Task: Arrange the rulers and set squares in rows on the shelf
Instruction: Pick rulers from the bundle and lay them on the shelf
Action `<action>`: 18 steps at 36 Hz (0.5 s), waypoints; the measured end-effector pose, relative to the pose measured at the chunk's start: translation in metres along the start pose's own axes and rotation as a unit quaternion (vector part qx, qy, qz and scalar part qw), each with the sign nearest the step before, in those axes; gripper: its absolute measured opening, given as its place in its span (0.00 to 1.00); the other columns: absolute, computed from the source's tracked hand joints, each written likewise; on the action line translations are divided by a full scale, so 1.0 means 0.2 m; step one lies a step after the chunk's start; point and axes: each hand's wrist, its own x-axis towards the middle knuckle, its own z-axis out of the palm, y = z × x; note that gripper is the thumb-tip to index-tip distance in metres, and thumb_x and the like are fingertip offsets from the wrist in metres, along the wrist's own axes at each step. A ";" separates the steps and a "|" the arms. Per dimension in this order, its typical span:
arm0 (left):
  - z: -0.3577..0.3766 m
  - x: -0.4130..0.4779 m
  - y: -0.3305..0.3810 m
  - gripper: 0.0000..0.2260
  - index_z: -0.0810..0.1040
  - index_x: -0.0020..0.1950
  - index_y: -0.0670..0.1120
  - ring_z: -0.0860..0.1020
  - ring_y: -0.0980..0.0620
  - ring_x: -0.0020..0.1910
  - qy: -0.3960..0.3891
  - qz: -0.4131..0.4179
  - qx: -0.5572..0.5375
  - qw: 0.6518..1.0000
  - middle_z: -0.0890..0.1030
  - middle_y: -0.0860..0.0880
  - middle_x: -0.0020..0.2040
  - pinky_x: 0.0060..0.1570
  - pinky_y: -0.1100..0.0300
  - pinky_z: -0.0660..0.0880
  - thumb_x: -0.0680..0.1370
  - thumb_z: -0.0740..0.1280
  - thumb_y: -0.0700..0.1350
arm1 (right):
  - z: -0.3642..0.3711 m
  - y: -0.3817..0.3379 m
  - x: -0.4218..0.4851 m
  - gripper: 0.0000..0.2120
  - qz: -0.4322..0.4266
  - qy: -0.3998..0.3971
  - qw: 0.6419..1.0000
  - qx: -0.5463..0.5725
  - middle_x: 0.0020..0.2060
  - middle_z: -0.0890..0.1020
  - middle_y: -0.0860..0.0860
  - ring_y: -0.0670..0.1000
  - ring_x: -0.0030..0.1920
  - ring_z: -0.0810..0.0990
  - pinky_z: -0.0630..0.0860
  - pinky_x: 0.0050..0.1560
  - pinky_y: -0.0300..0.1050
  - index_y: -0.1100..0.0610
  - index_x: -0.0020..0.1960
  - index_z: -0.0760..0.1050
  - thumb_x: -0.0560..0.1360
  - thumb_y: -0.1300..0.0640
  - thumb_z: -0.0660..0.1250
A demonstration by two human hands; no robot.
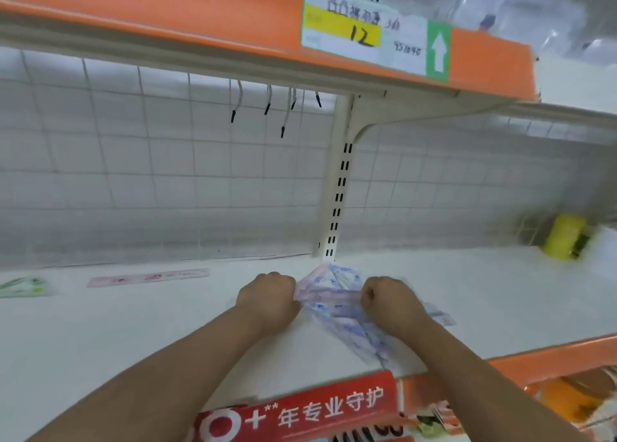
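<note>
Nearest, a red sign hangs on the front lip of the white shelf. Just beyond it, both forearms reach onto the shelf. The left grip and right grip are both curled tight. Each seems to pinch one side of the blue pack of rulers and set squares. The pack lies flat on the shelf between them, with one corner trailing toward the front edge. It looks light, thin and see-through: stiff plastic pieces in a slick wrapper, likely to slide, fan apart, or snap if bent. Taking it by opposite edges, low to the shelf, seems the safest hold. Farther left lie a pink ruler and, at the frame edge, a green pack, both well apart from the grips. Behind stands a slotted upright against a wire grid.
</note>
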 end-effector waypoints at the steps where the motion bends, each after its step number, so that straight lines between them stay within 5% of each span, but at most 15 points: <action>1: 0.01 0.02 0.03 0.11 0.77 0.56 0.47 0.76 0.47 0.56 0.002 -0.012 0.002 1.000 0.77 0.47 0.56 0.47 0.58 0.71 0.79 0.60 0.50 | 0.00 0.04 0.02 0.08 -0.010 -0.005 1.000 -0.002 0.47 0.82 0.57 0.55 0.45 0.77 0.68 0.43 0.44 0.55 0.39 0.69 0.76 0.61 0.57; 7: 0.07 0.07 0.25 0.10 0.77 0.56 0.45 0.76 0.46 0.56 0.023 -0.043 0.008 0.999 0.77 0.45 0.56 0.46 0.58 0.70 0.78 0.60 0.45 | 0.00 0.28 0.10 0.08 -0.056 -0.023 0.998 -0.009 0.48 0.81 0.55 0.55 0.50 0.78 0.71 0.47 0.43 0.54 0.40 0.71 0.76 0.61 0.56; 10: 0.11 0.08 0.35 0.11 0.77 0.58 0.47 0.75 0.46 0.58 0.012 -0.051 0.001 0.999 0.76 0.46 0.57 0.51 0.56 0.73 0.77 0.62 0.44 | 0.02 0.39 0.13 0.14 -0.072 -0.032 0.997 0.003 0.43 0.79 0.54 0.54 0.47 0.77 0.68 0.44 0.42 0.50 0.32 0.64 0.75 0.62 0.57; 15: 0.15 0.09 0.44 0.11 0.79 0.56 0.47 0.76 0.46 0.57 0.005 -0.054 0.000 0.999 0.77 0.45 0.55 0.50 0.57 0.73 0.75 0.66 0.48 | 0.04 0.51 0.14 0.09 -0.103 -0.020 0.994 0.033 0.46 0.79 0.55 0.56 0.50 0.78 0.72 0.49 0.45 0.56 0.42 0.74 0.76 0.60 0.56; 18: 0.17 0.09 0.47 0.11 0.79 0.52 0.48 0.76 0.45 0.55 0.002 -0.053 0.007 0.999 0.78 0.44 0.55 0.50 0.57 0.73 0.75 0.66 0.52 | 0.04 0.56 0.14 0.06 -0.122 -0.042 0.989 0.070 0.45 0.75 0.51 0.54 0.53 0.75 0.70 0.49 0.44 0.51 0.41 0.73 0.76 0.53 0.61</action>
